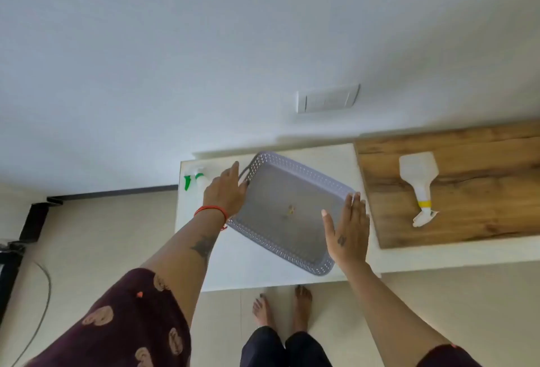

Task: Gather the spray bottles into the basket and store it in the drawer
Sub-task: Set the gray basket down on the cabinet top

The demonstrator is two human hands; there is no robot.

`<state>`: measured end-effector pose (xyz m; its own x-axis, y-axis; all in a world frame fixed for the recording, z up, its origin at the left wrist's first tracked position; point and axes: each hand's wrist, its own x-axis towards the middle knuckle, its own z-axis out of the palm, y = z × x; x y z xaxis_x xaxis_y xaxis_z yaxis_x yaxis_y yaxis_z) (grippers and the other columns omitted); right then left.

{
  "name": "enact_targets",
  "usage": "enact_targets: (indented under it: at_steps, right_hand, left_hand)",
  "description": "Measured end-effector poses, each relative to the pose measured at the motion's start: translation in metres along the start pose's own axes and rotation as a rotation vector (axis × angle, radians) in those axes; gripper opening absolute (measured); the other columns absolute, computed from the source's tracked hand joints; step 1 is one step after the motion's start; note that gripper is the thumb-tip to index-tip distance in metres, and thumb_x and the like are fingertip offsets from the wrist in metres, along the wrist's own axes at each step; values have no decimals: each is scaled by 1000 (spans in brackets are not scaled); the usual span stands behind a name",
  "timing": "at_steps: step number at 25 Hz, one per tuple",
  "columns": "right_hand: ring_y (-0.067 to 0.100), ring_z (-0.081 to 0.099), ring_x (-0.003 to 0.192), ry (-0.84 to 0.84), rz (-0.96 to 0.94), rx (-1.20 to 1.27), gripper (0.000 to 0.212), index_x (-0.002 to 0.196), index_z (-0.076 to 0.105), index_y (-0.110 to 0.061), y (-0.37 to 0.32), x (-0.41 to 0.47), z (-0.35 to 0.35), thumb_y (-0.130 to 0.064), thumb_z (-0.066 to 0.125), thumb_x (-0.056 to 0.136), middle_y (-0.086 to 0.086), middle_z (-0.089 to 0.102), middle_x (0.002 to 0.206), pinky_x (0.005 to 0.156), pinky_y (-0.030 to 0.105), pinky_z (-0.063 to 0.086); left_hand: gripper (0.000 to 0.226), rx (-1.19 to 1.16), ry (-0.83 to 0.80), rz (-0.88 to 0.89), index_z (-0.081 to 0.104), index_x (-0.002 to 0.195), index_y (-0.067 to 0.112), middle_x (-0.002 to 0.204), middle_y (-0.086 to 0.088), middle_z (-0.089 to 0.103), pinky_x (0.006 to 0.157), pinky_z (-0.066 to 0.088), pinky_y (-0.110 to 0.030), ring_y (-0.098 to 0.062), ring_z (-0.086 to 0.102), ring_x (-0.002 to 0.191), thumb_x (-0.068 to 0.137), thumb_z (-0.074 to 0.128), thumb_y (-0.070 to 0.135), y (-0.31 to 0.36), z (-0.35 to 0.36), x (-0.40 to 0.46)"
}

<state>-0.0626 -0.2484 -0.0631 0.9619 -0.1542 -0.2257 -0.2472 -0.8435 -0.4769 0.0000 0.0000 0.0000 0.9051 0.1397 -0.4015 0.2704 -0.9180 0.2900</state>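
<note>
A grey perforated basket (285, 209) lies skewed on the white cabinet top (248, 261), with only a small speck inside. My left hand (226, 194) rests against its left handle end, fingers spread. My right hand (349, 232) lies flat along the basket's right rim, fingers straight. A white spray bottle with a green trigger (196, 181) stands at the far left of the top, partly hidden behind my left hand. A second white spray bottle with a yellow collar (419, 185) lies on its side on the wooden board (467, 220) to the right.
A wall switch plate (327, 98) sits above the cabinet on the white wall. My bare feet (282, 308) stand on the tiled floor just in front. A cable (41, 302) and dark furniture lie on the floor at left.
</note>
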Motion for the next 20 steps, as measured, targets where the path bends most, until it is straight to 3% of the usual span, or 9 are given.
enact_targets:
  at_steps: [5, 8, 10, 12, 16, 20]
  right_hand:
    - [40, 9, 143, -24, 216, 0, 73, 148, 8, -3, 36, 8, 58, -29, 50, 93, 22, 4, 157, 115, 47, 18]
    - [44, 33, 134, 14, 342, 75, 74, 148, 8, -5, 42, 14, 82, -18, 54, 92, 20, 9, 157, 103, 48, 38]
    - [46, 54, 114, 34, 375, 72, 72, 148, 10, -7, 45, 15, 92, -12, 54, 91, 19, 23, 153, 87, 48, 49]
    - [46, 60, 101, 55, 375, 70, 72, 148, 12, -10, 49, 17, 96, -5, 53, 89, 19, 36, 146, 79, 47, 51]
    - [43, 60, 107, 71, 375, 96, 74, 147, 18, -9, 65, 30, 90, -4, 59, 86, 22, 55, 132, 88, 50, 50]
    - [40, 62, 104, 109, 323, 112, 67, 144, 29, -8, 69, 47, 75, 4, 57, 85, 20, 62, 124, 87, 46, 52]
  left_hand:
    - [65, 16, -58, -71, 16, 150, 13, 158, -12, 19, 108, 35, -48, -38, 32, 137, 93, 46, 17, -33, 60, 43]
    - [72, -18, -55, -88, 8, 151, 14, 160, -12, 9, 108, 34, -49, -41, 31, 137, 91, 47, 9, -43, 82, 68]
    - [72, -62, -70, -123, 8, 151, 12, 156, -17, 22, 104, 38, -49, -42, 41, 130, 90, 46, 6, -48, 93, 81]
    - [65, -74, -63, -150, 18, 148, 8, 140, -24, 44, 98, 44, -49, -43, 51, 118, 89, 45, 6, -51, 101, 89]
    - [42, -29, 22, -141, 43, 131, 3, 118, -24, 56, 88, 46, -46, -42, 56, 103, 89, 46, 5, -55, 108, 91]
    - [30, -53, 95, -126, 54, 118, 3, 107, -21, 62, 79, 48, -44, -39, 60, 93, 89, 46, 4, -48, 103, 85]
